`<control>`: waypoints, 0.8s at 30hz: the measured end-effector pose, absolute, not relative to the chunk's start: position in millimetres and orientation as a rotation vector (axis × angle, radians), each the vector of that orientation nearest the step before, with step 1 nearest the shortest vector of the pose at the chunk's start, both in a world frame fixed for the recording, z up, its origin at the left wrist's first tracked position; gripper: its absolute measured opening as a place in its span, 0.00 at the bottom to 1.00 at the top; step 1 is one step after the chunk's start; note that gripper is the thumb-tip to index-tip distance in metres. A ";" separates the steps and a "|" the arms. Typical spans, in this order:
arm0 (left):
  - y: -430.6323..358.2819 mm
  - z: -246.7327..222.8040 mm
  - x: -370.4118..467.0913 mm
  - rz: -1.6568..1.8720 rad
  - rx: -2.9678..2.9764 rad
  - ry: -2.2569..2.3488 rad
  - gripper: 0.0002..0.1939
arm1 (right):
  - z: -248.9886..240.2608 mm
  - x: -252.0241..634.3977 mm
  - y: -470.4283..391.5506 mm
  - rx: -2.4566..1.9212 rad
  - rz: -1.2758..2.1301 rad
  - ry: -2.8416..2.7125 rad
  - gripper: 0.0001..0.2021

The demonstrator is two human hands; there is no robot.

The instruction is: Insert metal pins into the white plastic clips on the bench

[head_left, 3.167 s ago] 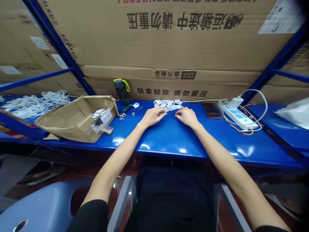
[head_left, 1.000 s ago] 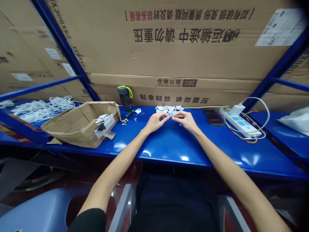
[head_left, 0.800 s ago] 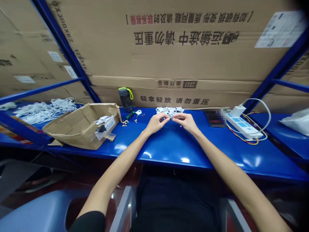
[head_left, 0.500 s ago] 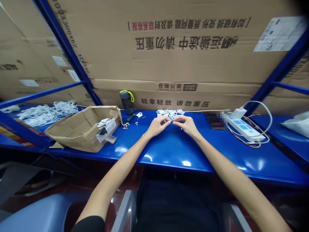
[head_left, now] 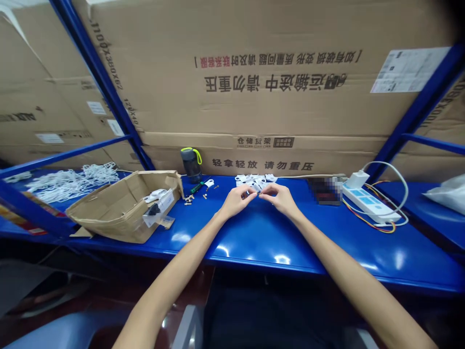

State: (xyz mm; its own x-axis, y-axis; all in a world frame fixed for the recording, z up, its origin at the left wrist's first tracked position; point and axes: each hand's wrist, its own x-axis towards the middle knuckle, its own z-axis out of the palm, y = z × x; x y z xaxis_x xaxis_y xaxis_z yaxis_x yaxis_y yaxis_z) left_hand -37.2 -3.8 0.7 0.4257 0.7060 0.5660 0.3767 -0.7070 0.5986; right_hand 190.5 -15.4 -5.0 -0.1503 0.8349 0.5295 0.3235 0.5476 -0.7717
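Note:
My left hand (head_left: pixel 238 200) and my right hand (head_left: pixel 279 198) meet fingertip to fingertip over the blue table, both pinched. Whatever lies between the fingertips is too small to make out. Just behind them is a cluster of white plastic pieces (head_left: pixel 256 181). To the left of my hands lie one more white piece (head_left: pixel 209 183), a green screwdriver (head_left: pixel 197 187) and several small brass-coloured bits (head_left: pixel 188 199).
An open cardboard box (head_left: pixel 109 218) with white parts stands at the left, a dark bottle (head_left: pixel 191 166) behind it. White cords (head_left: pixel 72 182) lie far left. At right are a dark, partly blurred object (head_left: pixel 323 192) and a power strip (head_left: pixel 370 198) with looping cables.
The view has tilted slightly up, so the table and its objects sit lower in the picture. Both hands keep their pinch in nearly the same place on the table.

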 end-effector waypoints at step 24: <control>-4.0 -3.1 -38.8 1.087 2.418 0.966 0.14 | -6.5 193.4 -15.2 -0.806 -0.188 -2.136 0.10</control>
State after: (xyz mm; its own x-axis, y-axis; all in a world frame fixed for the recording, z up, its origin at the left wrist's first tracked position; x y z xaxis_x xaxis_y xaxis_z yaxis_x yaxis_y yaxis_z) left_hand -38.8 -4.0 -3.1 0.4822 0.6933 0.5355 0.4509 -0.7205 0.5268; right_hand 193.4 -15.2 -6.5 -0.4543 0.4825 0.7489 0.6059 0.7836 -0.1372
